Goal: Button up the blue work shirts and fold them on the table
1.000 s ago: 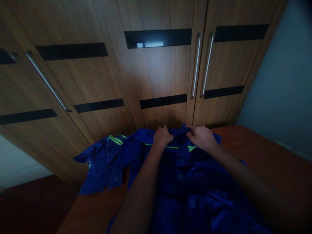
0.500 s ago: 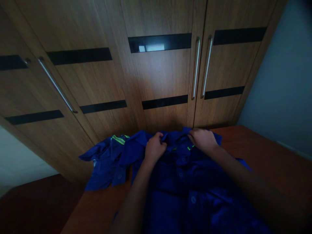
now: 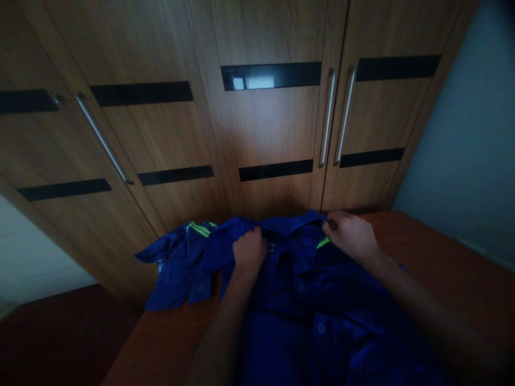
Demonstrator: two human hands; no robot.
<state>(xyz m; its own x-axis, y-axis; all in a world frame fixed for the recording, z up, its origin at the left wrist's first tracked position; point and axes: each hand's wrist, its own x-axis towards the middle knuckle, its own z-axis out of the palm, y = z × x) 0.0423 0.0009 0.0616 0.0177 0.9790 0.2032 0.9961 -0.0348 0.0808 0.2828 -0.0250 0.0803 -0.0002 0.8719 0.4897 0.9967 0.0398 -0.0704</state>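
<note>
A dark blue buttoned garment (image 3: 277, 316) lies spread over a reddish-brown wooden surface. At the left end of its collar, my left hand (image 3: 250, 250) is closed on the cloth. My right hand (image 3: 351, 234) pinches the collar's right end, beside a bright green strip. The collar stretches between the two hands. One sleeve with yellow-green and grey stripes (image 3: 199, 229) and a buttoned cuff lies out to the left. Both hands' fingertips are partly hidden by cloth.
Behind the garment stands a wooden wardrobe (image 3: 273, 128) with black bands and long metal handles. The wooden surface (image 3: 426, 257) extends right towards a bluish wall (image 3: 462, 161). A white panel (image 3: 32, 257) is at the left.
My right hand has moved right with the collar's end, and my left hand has shifted slightly left and down. The collar is now straighter between them. The view has shifted a little.
</note>
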